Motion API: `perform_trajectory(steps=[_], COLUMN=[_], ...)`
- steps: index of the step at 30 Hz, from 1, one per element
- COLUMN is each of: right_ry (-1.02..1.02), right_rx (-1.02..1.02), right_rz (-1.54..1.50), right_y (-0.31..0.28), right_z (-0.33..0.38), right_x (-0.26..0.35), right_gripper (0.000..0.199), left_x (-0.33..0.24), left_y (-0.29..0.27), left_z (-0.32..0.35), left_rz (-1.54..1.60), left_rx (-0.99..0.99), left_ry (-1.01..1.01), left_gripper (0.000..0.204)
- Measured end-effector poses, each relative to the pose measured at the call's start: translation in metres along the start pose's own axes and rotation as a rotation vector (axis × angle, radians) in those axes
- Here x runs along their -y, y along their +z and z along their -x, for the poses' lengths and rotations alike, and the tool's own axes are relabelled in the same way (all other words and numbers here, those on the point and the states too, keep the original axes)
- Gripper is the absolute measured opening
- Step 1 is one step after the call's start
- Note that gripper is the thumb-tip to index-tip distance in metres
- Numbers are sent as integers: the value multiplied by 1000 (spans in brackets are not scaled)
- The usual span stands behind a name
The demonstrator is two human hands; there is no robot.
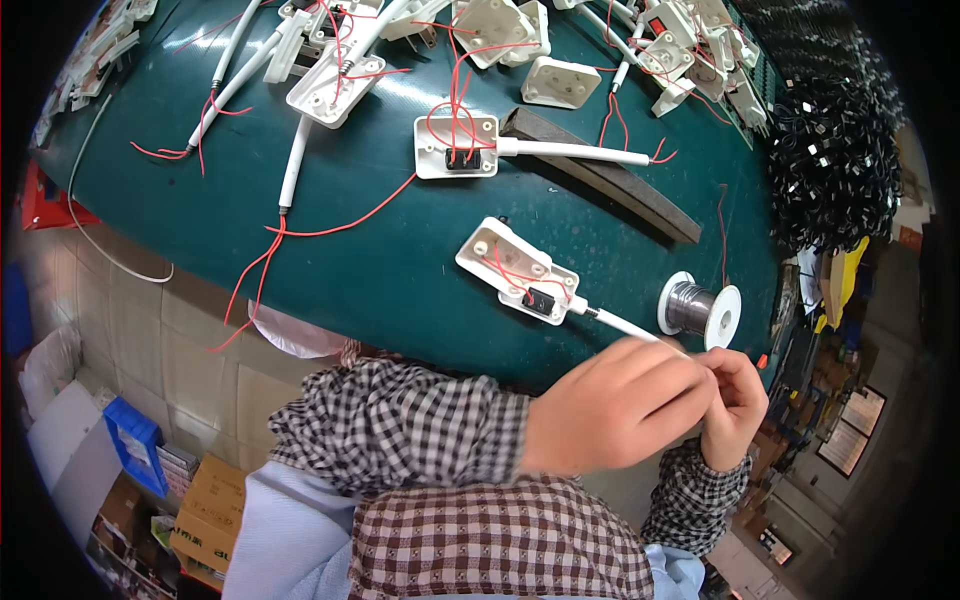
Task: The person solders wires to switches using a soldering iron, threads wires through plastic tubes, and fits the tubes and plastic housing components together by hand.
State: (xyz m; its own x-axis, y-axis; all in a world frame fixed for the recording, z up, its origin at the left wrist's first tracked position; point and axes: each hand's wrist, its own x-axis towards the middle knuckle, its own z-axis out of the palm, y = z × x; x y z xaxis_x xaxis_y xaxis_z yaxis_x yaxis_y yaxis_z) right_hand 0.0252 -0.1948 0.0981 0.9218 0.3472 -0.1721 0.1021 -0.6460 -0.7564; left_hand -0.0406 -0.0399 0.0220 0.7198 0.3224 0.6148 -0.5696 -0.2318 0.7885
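- Carrying everything, the table [350, 290] lies beneath the spool [689, 309].
- Left grip [620, 410], below and left of the spool: fingers curled closed, seemingly on the tube's far end; right grip [735, 400], just below the spool: finger and thumb drawn together, what they pinch hidden.
- Shell [478, 272], left of the spool, open side up: looks light, rigid, perhaps slick; best held by its side walls.
- Tube [620, 322], between shell and spool: likely springy; hold mid-length.
- Switch [538, 301], left of the spool: hard, small.
- Red wires [510, 272], farther left of the spool: thin, soft, probably fragile; avoid tugging.
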Motion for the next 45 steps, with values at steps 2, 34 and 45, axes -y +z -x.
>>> perform_trajectory(steps=[2, 34, 45], right_ry=[74, -147, -138], right_rx=[2, -81, -130], right_rz=[-31, 222, 240], right_y=[0, 28, 33], right_z=[2, 30, 37], right_x=[0, -11, -10], right_gripper=[6, 8, 11], left_x=[-19, -12, -11], left_y=[-17, -21, -30], left_z=[20, 7, -4], left_rz=[314, 1148, 1264], left_rx=[195, -434, -535], left_ry=[-490, -1209, -1259], left_gripper=[29, 43, 52])
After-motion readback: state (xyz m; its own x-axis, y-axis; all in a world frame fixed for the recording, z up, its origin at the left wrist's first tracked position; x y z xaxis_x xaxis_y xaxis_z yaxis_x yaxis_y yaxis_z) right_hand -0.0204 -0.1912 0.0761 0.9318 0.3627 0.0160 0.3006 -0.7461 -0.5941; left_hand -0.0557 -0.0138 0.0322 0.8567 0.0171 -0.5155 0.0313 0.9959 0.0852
